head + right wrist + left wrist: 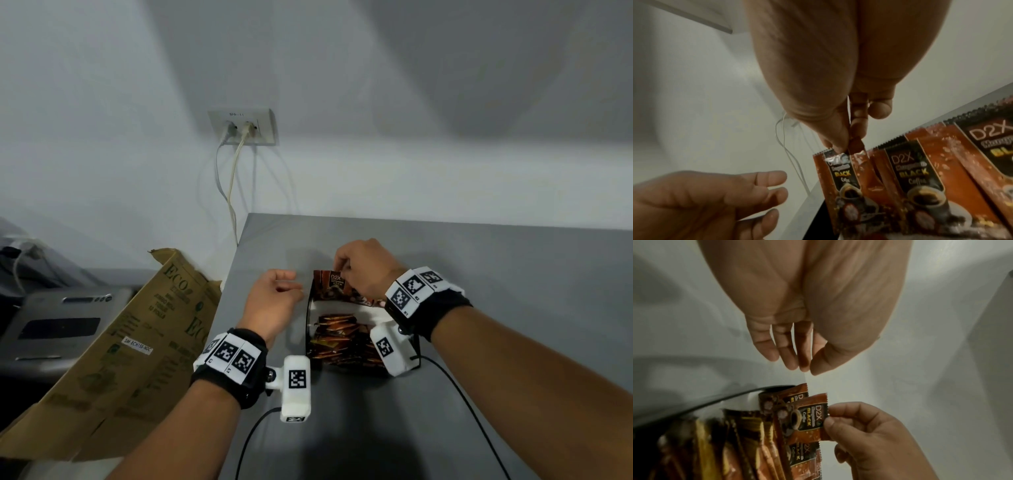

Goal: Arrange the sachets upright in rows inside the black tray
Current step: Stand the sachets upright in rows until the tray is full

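Black-strapped wrists with white camera blocks filled the lower part of the head view, and just above them, at centre, the black tray (pixel 310 320) sat on the grey table (pixel 513 274). Its nearer part was already packed with brown and gold sachets (pixel 337 334) standing on edge. Behind a white divider, the far row held a few upright packs, and there the right hand (pixel 364 265) pinched the top edge of one D2X coffee sachet (pixel 330 281) between thumb and forefinger. That grip was closed on the sachet, which stood at the left end of the row against the tray wall. The left hand (pixel 274 298) hovered just beside the tray's left side, fingers loosely spread, grasping nothing. Farther off, in the lower left of the frame, a brown cardboard box (pixel 137 342) leaned by the table, and cables hung from a wall socket (pixel 243 126) at upper centre.

The risk appeared to lie in the loosely filled far row: a slippery foil pack released there could lean or slide flat, and might knock its neighbours askew. The pinch at one corner could also let the sachet twist.
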Available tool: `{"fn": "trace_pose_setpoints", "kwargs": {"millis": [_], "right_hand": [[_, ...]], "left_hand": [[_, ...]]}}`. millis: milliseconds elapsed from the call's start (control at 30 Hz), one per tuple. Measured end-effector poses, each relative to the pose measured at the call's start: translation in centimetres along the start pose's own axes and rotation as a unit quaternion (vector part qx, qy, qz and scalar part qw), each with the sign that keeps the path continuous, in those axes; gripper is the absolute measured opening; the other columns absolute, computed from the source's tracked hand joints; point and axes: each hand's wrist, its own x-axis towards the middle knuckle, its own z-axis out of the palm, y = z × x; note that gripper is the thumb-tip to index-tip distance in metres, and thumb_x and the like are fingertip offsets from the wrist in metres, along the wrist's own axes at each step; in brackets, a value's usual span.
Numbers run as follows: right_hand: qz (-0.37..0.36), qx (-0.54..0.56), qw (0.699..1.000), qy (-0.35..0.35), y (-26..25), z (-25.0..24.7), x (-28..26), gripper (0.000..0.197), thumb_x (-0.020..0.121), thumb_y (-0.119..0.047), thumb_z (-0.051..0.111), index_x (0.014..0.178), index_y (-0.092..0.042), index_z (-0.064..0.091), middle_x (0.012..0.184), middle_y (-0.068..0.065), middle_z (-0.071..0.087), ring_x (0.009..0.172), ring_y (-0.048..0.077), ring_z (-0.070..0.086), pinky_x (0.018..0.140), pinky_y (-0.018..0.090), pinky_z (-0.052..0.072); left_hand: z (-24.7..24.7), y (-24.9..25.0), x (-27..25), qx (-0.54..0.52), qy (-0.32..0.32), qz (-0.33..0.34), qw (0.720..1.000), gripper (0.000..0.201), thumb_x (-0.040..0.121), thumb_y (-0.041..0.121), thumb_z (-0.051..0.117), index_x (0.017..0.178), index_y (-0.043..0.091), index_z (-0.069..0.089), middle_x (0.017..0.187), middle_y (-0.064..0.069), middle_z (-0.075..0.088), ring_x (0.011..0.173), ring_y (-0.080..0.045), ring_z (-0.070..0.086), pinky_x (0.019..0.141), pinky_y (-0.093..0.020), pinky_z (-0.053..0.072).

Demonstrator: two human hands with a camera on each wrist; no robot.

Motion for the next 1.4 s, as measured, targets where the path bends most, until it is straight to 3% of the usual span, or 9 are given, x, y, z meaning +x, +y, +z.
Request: {"fn": "trace_pose_setpoints", "kwargs": {"millis": [533, 700, 833, 933, 1000, 1100, 1200, 1267, 1400], "right_hand": [[0.014, -0.051, 0.998, -0.028, -0.8, 2.4, 1.5, 0.026, 0.090, -0.001, 0.057, 0.096, -0.021, 0.072, 0.105, 0.007, 0.069, 0.090, 0.027, 0.067, 0.081, 0.040, 0.059], [0.010, -0.045, 0.999, -0.024, -0.8, 2.0, 1.1, 0.022, 0.091, -0.003, 0.059, 0.101, -0.017, 0.073, 0.109, 0.008, 0.068, 0.093, 0.025, 0.065, 0.081, 0.034, 0.055], [-0.008, -0.015, 1.000, -0.004, -0.6, 0.5, -0.1, 0.015, 0.088, -0.011, 0.062, 0.095, -0.015, 0.075, 0.099, 0.000, 0.070, 0.090, 0.016, 0.064, 0.080, 0.031, 0.055], [-0.014, -0.002, 0.995, -0.095, -0.3, -0.2, -1.6, 0.013, 0.083, -0.025, 0.071, 0.095, -0.023, 0.077, 0.094, -0.010, 0.072, 0.088, 0.009, 0.066, 0.080, 0.027, 0.055], [-0.015, -0.016, 0.987, -0.158, 0.0, -0.1, -2.4, 0.028, 0.080, -0.034, 0.076, 0.107, -0.027, 0.074, 0.100, -0.015, 0.068, 0.093, 0.006, 0.064, 0.084, 0.027, 0.052], [-0.016, -0.037, 0.982, -0.183, 0.4, 0.3, -3.1, 0.044, 0.078, -0.038, 0.079, 0.120, -0.028, 0.068, 0.105, -0.016, 0.061, 0.094, 0.006, 0.060, 0.078, 0.023, 0.046], [-0.015, -0.036, 0.981, -0.190, 0.5, 0.9, -3.3, 0.049, 0.077, -0.036, 0.081, 0.123, -0.028, 0.067, 0.111, -0.011, 0.064, 0.093, 0.008, 0.063, 0.081, 0.024, 0.052], [-0.023, -0.043, 0.982, -0.183, 0.6, 1.0, -3.4, 0.046, 0.079, -0.033, 0.079, 0.123, -0.025, 0.067, 0.101, -0.014, 0.061, 0.085, 0.004, 0.060, 0.083, 0.025, 0.051], [-0.024, -0.028, 0.983, -0.178, 0.6, 1.0, -3.6, 0.033, 0.091, -0.028, 0.069, 0.122, -0.017, 0.068, 0.082, -0.018, 0.054, 0.071, -0.002, 0.055, 0.083, 0.027, 0.054]], "left_hand": [[-0.4, -1.2, 0.1, 0.009, -0.003, 0.003, 1.000, 0.019, 0.090, 0.003, 0.066, 0.103, 0.017, 0.065, 0.095, -0.006, 0.066, 0.078, -0.016, 0.063, 0.068, -0.025, 0.046], [-0.3, -1.1, -0.1, 0.015, -0.008, 0.005, 1.000, 0.019, 0.090, 0.003, 0.065, 0.103, 0.017, 0.064, 0.096, -0.007, 0.066, 0.080, -0.017, 0.063, 0.070, -0.026, 0.046], [-0.5, -1.1, -0.6, 0.050, -0.017, 0.025, 0.998, 0.023, 0.088, 0.003, 0.067, 0.105, 0.018, 0.063, 0.096, -0.005, 0.068, 0.085, -0.017, 0.064, 0.072, -0.025, 0.047], [-0.5, -1.2, -1.5, 0.107, -0.055, 0.043, 0.992, 0.034, 0.084, 0.004, 0.074, 0.108, 0.022, 0.059, 0.095, 0.000, 0.067, 0.087, -0.016, 0.065, 0.071, -0.021, 0.047], [-0.2, -1.2, -2.1, 0.124, -0.079, 0.042, 0.988, 0.045, 0.080, 0.007, 0.080, 0.113, 0.026, 0.056, 0.101, 0.003, 0.062, 0.091, -0.013, 0.061, 0.071, -0.020, 0.045], [0.2, -0.9, -2.7, 0.150, -0.096, 0.044, 0.983, 0.055, 0.078, 0.012, 0.083, 0.121, 0.027, 0.051, 0.107, 0.007, 0.054, 0.095, -0.005, 0.053, 0.067, -0.015, 0.042], [0.6, -0.5, -2.9, 0.156, -0.109, 0.037, 0.981, 0.061, 0.079, 0.011, 0.083, 0.127, 0.025, 0.049, 0.107, 0.007, 0.051, 0.091, -0.003, 0.051, 0.057, -0.006, 0.043], [0.8, -0.5, -2.9, 0.163, -0.116, 0.034, 0.979, 0.062, 0.078, 0.010, 0.083, 0.128, 0.023, 0.048, 0.106, 0.007, 0.050, 0.088, -0.004, 0.051, 0.055, -0.003, 0.042], [0.9, -0.6, -2.7, 0.183, -0.113, 0.033, 0.976, 0.062, 0.079, 0.012, 0.083, 0.130, 0.022, 0.048, 0.104, 0.009, 0.051, 0.087, -0.002, 0.052, 0.058, -0.009, 0.042]]}}
